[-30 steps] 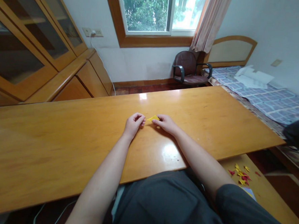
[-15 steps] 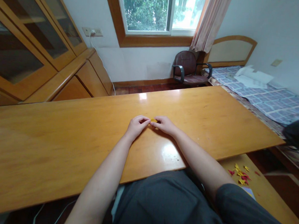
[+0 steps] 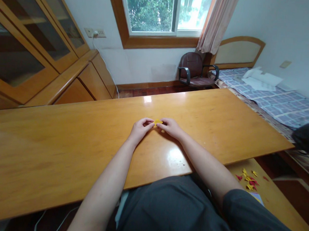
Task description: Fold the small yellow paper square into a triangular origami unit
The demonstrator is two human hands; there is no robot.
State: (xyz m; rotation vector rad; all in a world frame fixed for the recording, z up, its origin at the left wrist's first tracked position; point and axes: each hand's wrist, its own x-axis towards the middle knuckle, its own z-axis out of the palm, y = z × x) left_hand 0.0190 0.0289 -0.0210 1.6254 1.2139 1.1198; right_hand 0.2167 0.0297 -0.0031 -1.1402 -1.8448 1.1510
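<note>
A small piece of folded yellow paper [image 3: 158, 121] is pinched between both hands, just above the wooden table [image 3: 84, 142]. My left hand [image 3: 141, 127] grips its left side between thumb and fingertips. On the other side, my right hand [image 3: 170, 127] has thumb and fingers closed on the right part of the paper. The fingers cover part of it, so its full folded shape cannot be made out.
Several red and yellow folded paper pieces [image 3: 250, 180] lie on a lower wooden surface [image 3: 282, 210] at the right. Beyond the table stand a brown armchair [image 3: 192, 69] and a bed [image 3: 273, 98]. A glass-door cabinet [image 3: 35, 45] is at the left.
The hands have shifted very slightly up and the fingers have moved a little apart. More of the yellow paper shows between them now.
</note>
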